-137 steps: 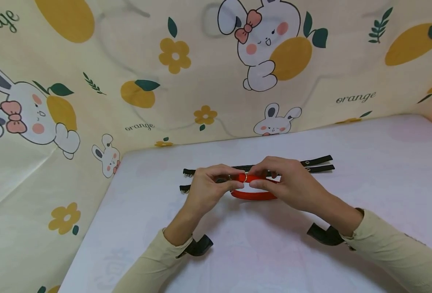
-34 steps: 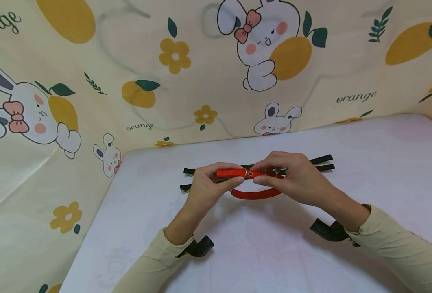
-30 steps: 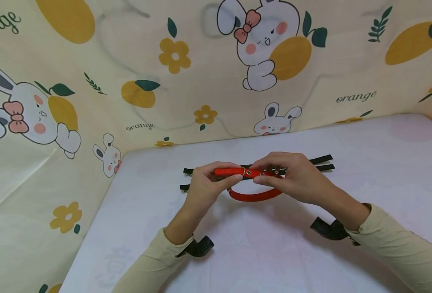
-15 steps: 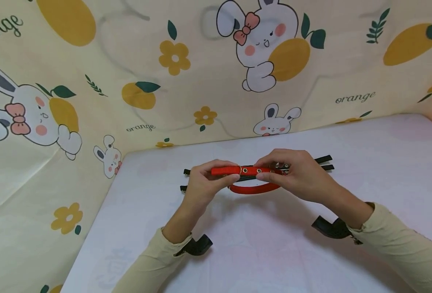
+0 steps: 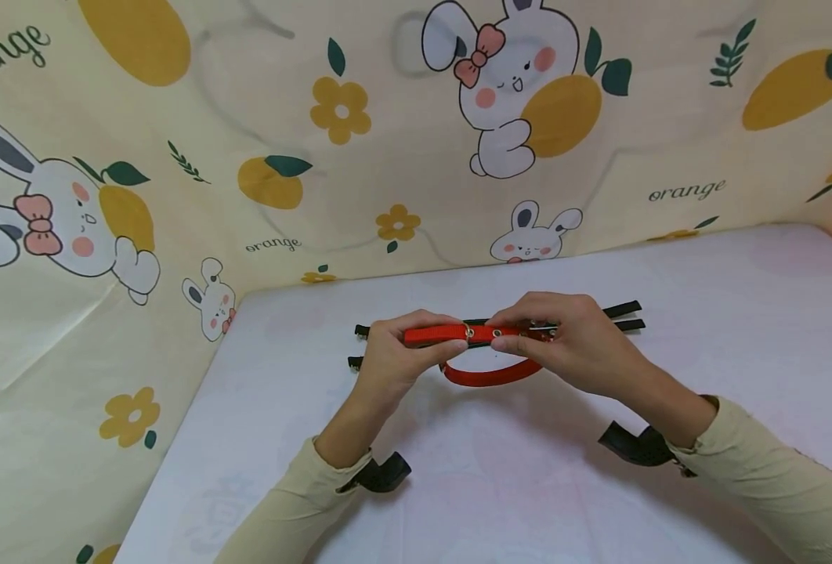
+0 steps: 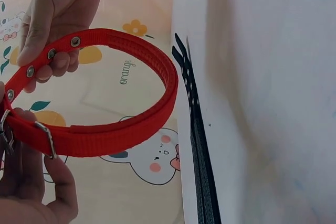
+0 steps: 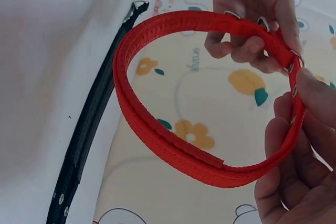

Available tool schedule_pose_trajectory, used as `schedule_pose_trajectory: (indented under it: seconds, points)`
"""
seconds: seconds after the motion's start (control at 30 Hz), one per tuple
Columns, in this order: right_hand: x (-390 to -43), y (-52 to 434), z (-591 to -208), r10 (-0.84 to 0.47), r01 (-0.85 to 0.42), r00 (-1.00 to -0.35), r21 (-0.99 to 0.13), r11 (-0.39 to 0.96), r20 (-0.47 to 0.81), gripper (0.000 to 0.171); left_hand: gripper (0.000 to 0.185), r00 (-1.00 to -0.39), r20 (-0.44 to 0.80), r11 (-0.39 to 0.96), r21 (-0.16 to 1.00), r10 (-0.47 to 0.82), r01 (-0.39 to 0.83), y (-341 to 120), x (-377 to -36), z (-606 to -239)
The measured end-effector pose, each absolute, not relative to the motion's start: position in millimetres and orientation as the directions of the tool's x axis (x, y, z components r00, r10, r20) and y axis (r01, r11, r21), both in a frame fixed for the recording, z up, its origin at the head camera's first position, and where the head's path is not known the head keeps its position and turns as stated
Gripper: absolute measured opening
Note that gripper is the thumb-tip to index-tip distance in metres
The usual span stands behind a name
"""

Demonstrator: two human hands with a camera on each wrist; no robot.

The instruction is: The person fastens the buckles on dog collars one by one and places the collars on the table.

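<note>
Cream fabric backdrop printed with rabbits and oranges point(image 5: 176, 235) stood behind a pale lilac worktop point(image 5: 740, 313). Left hand point(image 5: 395, 362) pinched the eyelet end of a red woven nylon collar with metal eyelets and buckle point(image 5: 486, 374), right hand point(image 5: 574, 345) pinched the buckle end, collar looped and held clear above the worktop. Two black perforated straps point(image 5: 624, 316) lay flat just behind the hands.
</note>
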State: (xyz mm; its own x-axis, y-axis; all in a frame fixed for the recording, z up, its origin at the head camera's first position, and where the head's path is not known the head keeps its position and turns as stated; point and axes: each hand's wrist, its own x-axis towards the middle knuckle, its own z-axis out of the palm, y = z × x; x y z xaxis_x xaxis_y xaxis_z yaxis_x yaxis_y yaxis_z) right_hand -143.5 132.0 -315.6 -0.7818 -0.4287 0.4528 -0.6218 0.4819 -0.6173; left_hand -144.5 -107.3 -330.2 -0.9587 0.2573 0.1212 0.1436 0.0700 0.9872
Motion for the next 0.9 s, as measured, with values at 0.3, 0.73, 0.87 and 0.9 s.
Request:
schedule_pose_trajectory:
  seconds: [0.3,0.73,0.87,0.9]
  points:
    - [-141.7,129.6,-316.6,-0.435,-0.626,-0.778,-0.615,0.479,0.454,0.021,0.023,-0.955,0.123,0.037,0.99,0.27,0.137,-105.2,-144.0,-331.6]
    - [-139.4,125.1,-318.8,-0.466,-0.625,-0.772,-0.653,0.428,0.433,0.03,0.024,-0.942,0.097,0.03,0.993,0.323,0.113,-102.9,-141.0,-333.4]
    - [-140.6,125.5,-320.0,-0.505,-0.666,-0.732,-0.636,0.39,0.457,0.03,0.028,-0.946,0.048,0.032,0.998,0.321,0.062,-103.8,-142.2,-333.6]
    - [-140.9,125.9,-320.0,-0.505,-0.675,-0.725,-0.625,0.392,0.468,0.029,0.031,-0.945,0.039,0.038,0.998,0.324,0.054,-104.1,-142.8,-333.6]
